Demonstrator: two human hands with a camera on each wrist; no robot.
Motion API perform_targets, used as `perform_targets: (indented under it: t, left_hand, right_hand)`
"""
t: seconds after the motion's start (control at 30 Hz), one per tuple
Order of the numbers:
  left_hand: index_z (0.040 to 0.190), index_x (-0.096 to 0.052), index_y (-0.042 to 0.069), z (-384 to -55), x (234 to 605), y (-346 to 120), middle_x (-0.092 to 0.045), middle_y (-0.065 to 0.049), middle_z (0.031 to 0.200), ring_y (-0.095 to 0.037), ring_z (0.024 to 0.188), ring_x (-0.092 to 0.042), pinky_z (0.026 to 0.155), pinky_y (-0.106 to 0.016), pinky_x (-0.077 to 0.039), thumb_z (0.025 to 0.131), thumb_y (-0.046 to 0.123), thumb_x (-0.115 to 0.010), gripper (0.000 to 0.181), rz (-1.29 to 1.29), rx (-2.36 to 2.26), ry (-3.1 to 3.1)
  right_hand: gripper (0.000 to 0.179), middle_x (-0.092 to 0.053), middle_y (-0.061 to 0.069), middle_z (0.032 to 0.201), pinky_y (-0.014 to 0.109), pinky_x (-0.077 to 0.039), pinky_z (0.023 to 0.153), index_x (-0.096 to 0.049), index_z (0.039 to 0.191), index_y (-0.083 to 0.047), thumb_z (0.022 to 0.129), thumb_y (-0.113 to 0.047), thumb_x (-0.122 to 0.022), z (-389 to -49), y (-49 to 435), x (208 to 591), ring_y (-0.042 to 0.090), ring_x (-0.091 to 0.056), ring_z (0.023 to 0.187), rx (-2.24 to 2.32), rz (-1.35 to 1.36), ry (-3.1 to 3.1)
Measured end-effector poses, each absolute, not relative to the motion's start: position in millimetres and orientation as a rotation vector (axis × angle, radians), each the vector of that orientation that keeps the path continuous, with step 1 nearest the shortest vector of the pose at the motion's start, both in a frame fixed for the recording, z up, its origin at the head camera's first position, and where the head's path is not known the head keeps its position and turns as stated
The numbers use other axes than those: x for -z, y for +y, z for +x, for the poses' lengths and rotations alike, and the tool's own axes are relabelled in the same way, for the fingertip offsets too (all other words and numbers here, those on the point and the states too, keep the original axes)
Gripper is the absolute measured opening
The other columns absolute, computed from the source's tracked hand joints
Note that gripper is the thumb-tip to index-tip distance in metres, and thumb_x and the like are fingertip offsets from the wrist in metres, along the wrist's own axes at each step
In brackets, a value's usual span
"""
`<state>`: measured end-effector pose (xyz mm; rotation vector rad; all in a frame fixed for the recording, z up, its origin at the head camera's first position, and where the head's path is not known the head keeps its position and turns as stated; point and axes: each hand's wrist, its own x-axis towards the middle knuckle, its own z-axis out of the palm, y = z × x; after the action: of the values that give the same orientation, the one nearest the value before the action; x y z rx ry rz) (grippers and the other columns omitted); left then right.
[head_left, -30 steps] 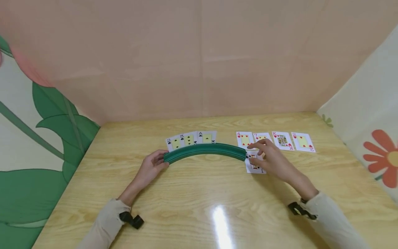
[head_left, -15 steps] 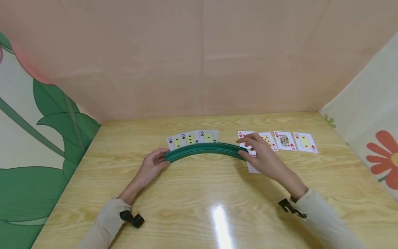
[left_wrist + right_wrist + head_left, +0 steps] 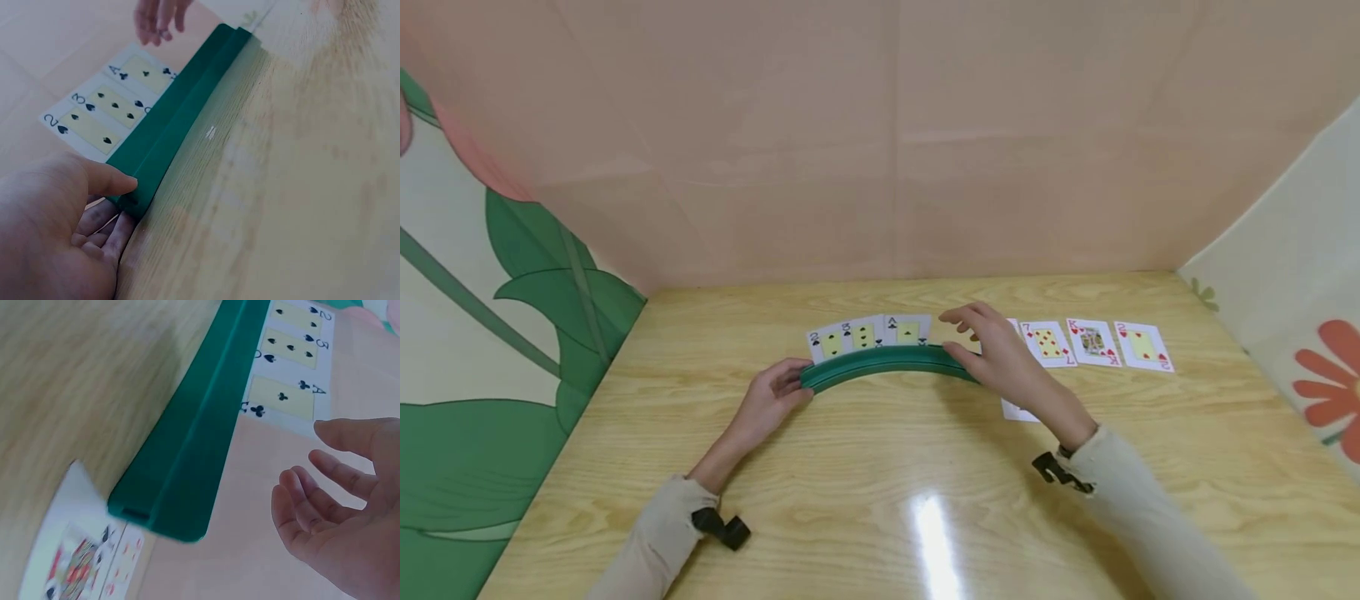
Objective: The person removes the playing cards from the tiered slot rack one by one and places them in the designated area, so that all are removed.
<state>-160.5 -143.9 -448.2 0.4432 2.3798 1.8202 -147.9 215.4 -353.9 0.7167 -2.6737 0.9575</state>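
Observation:
A green curved playing card holder (image 3: 880, 360) lies across the table. My left hand (image 3: 772, 393) grips its left end, thumb on top and fingers curled beneath in the left wrist view. Standing in its slot are the two of spades (image 3: 80, 130), the three of spades (image 3: 114, 107) and the ace of clubs (image 3: 145, 73), their lower edges hidden. My right hand (image 3: 996, 350) hovers over the holder's right part with loosely bent fingers and nothing between them. In the right wrist view, the thumb (image 3: 340, 434) is near the ace, apart from it.
Right of the holder lie the seven of diamonds (image 3: 1049, 344), the king of hearts (image 3: 1093, 342) and the two of hearts (image 3: 1144, 347). A face card (image 3: 75, 565) lies by the holder's right end, partly hidden by my right hand in the head view. A pink backdrop (image 3: 887, 167) rises behind.
My right hand has moved left and slightly away from me, from the face card and holder's right end to above the holder, near the ace. The left hand keeps its grip.

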Motion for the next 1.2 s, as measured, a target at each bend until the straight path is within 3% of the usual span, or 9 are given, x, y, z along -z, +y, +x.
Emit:
perform_targets:
  t: [0.33,0.57,0.9,1.2]
  left_hand:
    - [0.130,-0.060,0.004,-159.9,447.7,-141.7,-0.062,-0.016,0.130,-0.027,0.120,-0.058,0.097,-0.024,-0.050,0.092,0.001,-0.067,0.038,0.436,-1.812,2.371]
    - [0.130,-0.060,0.006,-159.4,443.4,-141.7,-0.061,-0.015,0.131,-0.028,0.122,-0.058,0.098,-0.028,-0.051,0.093,0.003,-0.067,0.038,0.442,-1.775,2.402]
    - [0.131,-0.059,0.005,-160.5,445.5,-145.1,-0.060,-0.016,0.132,-0.029,0.123,-0.057,0.099,-0.028,-0.049,0.094,0.004,-0.067,0.038,0.435,-1.777,2.392]
    - [0.129,-0.060,0.003,-159.3,446.1,-143.1,-0.060,-0.017,0.131,-0.029,0.121,-0.058,0.097,-0.025,-0.050,0.093,0.001,-0.068,0.037,0.442,-1.798,2.387]
  right_hand:
    - [0.038,-0.060,0.014,0.123,0.045,-0.053,0.087,-0.057,0.132,-0.002,0.096,-0.010,-0.066,-162.0,188.4,345.6,0.027,-0.057,0.106,-0.999,0.721,-2.614]
    - [0.026,-0.065,0.012,0.120,0.046,-0.055,0.086,-0.063,0.123,-0.002,0.098,-0.007,-0.062,-165.4,177.8,352.4,0.024,-0.061,0.107,-0.979,0.758,-2.604]
    - [0.015,-0.073,0.009,0.105,0.036,-0.060,0.072,-0.071,0.110,-0.005,0.098,-0.008,-0.063,-164.9,174.8,357.3,0.021,-0.070,0.089,-0.930,0.712,-2.669]
    - [0.015,-0.073,0.010,0.102,0.036,-0.060,0.073,-0.071,0.109,-0.004,0.099,-0.010,-0.061,-164.2,178.5,359.6,0.021,-0.070,0.088,-0.970,0.720,-2.682]
